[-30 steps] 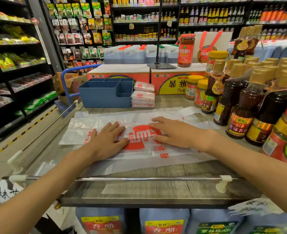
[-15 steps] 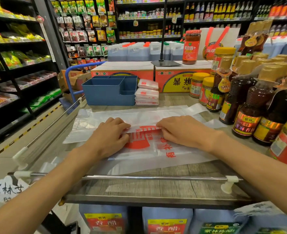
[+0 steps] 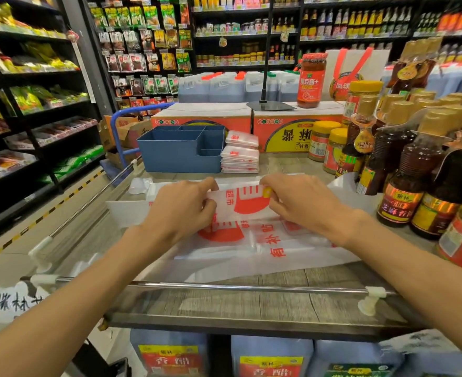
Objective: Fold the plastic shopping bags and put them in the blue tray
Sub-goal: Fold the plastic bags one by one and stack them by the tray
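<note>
Both hands [image 3: 181,205] [image 3: 303,202] pinch the bag [image 3: 240,205]; folded stack [image 3: 240,155] beside blue tray [image 3: 179,156]; bottles [image 3: 404,170] right.

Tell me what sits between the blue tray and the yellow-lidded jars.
A stack of folded bags, touching the blue tray and apart from the jars, in the head view.

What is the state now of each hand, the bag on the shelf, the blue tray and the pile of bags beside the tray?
left hand: pinches the far edge of the bag, lifted.
right hand: pinches the same edge.
plastic bag: far part raised and turned toward the person, near part flat on the shelf.
blue tray: upright, no bags visible inside.
folded bags: stacked beside the tray.
</note>
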